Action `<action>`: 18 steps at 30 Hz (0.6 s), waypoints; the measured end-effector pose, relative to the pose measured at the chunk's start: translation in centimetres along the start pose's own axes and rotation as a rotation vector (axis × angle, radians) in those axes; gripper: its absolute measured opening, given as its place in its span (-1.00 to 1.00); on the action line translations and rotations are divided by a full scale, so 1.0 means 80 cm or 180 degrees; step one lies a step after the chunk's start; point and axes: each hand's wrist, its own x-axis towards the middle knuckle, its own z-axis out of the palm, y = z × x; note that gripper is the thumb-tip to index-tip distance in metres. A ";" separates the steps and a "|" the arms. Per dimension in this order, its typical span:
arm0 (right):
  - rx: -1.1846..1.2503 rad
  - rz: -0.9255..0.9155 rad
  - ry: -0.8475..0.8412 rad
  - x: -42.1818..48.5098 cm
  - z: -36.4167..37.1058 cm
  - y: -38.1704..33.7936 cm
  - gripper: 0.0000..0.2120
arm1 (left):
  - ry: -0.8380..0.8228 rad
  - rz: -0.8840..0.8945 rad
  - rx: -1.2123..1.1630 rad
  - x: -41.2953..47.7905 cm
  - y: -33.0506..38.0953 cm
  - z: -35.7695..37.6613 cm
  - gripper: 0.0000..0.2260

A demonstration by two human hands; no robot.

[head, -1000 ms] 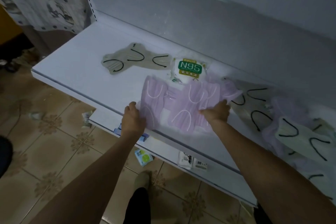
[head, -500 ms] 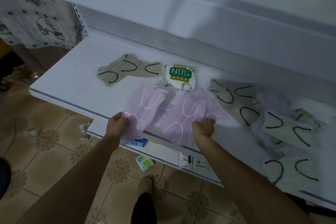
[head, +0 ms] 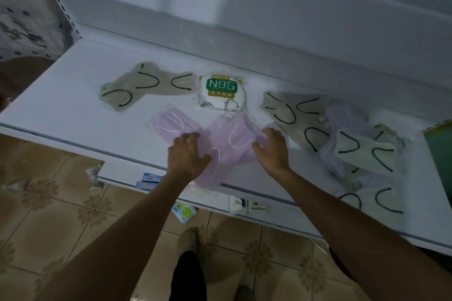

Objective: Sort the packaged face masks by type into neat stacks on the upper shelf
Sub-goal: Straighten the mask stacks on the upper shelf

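Several pink packaged masks (head: 227,144) lie overlapped near the front of the white shelf (head: 61,105). My left hand (head: 187,154) grips their left part, fingers curled over the plastic. My right hand (head: 272,149) holds their right edge. Behind them lies a white N95 pack (head: 221,90). Beige masks with black ear loops (head: 144,85) lie at the back left. More beige masks (head: 291,112) and pale lilac masks (head: 342,120) are piled on the right.
A lower shelf (head: 117,171) juts out under the front edge, with small blue boxes (head: 150,179) on it. A green-labelled packet (head: 184,211) lies on the tiled floor by my shoe (head: 187,239). Something green (head: 440,154) stands at the far right.
Both hands have drawn closer together on the pink masks, bunching them into a tighter overlap. The view has shifted, showing more of the shelf's right side.
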 end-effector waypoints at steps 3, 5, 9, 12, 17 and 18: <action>0.0161 0.0016 -0.0315 0.018 0.003 -0.007 -0.46 | -0.0052 -0.0662 0.0038 -0.002 -0.012 -0.002 -0.28; 0.0527 0.0251 -0.0460 0.026 0.009 -0.018 -0.28 | -0.0251 -0.0700 0.0196 -0.004 -0.020 -0.003 -0.25; 0.0501 0.0562 -0.0987 0.043 0.020 -0.023 -0.03 | -0.0439 -0.0519 0.0168 -0.003 -0.030 0.001 -0.31; 0.0136 0.0627 -0.1123 0.054 0.018 -0.020 0.00 | -0.0444 -0.0491 0.0200 0.004 -0.035 0.003 -0.42; -0.0300 0.0345 -0.1055 0.059 0.022 -0.016 -0.65 | -0.0397 -0.0364 0.0102 0.010 -0.030 0.005 -0.54; -0.0305 0.0216 -0.0925 0.058 0.023 -0.016 -0.66 | -0.0374 -0.0324 0.0103 0.009 -0.028 0.005 -0.53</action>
